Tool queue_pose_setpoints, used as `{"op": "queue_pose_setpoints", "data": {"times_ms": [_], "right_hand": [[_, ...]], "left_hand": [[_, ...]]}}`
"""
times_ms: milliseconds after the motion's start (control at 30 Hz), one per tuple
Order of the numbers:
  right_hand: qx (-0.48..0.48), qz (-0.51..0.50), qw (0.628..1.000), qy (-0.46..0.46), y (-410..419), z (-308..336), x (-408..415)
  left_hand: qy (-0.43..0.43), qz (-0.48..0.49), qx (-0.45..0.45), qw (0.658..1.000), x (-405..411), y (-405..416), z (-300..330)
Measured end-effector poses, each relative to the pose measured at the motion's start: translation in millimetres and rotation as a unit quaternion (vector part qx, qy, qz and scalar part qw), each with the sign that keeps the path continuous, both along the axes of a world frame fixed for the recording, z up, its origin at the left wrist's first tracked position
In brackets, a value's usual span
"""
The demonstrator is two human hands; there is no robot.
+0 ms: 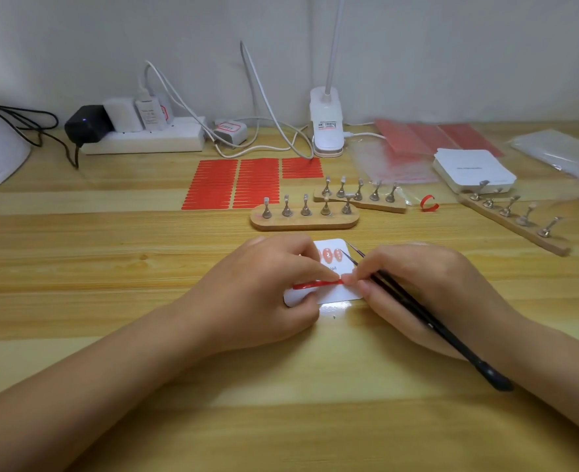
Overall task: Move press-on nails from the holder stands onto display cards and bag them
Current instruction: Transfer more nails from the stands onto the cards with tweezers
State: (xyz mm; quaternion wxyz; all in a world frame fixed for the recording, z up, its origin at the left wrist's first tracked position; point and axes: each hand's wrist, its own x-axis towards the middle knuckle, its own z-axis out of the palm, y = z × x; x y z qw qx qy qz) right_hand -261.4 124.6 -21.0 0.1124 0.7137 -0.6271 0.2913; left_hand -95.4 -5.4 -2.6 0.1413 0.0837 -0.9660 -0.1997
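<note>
Wooden desk (110, 260) against a white wall is what we look down on. Our left hand (264, 294) presses a white card (340, 291) flat, its fingertips pinching one end of a red strip (318, 284) that lies across the card. Our right hand (427, 294) pinches the strip's other end and also grips black tweezers (417, 308), tips pointing over the card. Three pink nails (330, 255) sit in a row at the card's top. Just behind stand two wooden holders (303, 221) with metal pegs; a third (516, 219) lies to the right. Red strip sheets (233, 183), a card stack (473, 168), clear bags (560, 153), a power strip (144, 139) and a clip lamp (327, 131) lie farther back.
</note>
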Motion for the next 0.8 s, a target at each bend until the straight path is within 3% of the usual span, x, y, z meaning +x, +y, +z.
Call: {"op": "queue_pose_setpoints", "data": {"times_ms": [200, 333, 533, 800], "right_hand": [[0.114, -0.013, 0.993, -0.02, 4.9, -1.7, -5.9], [0.148, -0.037, 0.988, -0.012, 4.1, -0.2, -8.7], [0.026, 0.014, 0.997, -0.072, 5.6, 0.7, -2.8], [0.006, 0.028, 0.999, -0.043, 6.1, -0.8, -5.1]], "left_hand": [[0.013, 0.002, 0.007, 1.0, 0.6, 0.7, -3.6], [0.038, 0.013, 0.065, 0.997, 2.0, -0.3, -7.8], [0.057, 0.015, 0.058, 0.997, 2.0, -0.7, -9.8], [0.068, 0.01, 0.032, 0.997, 8.6, -4.7, -6.6]]}}
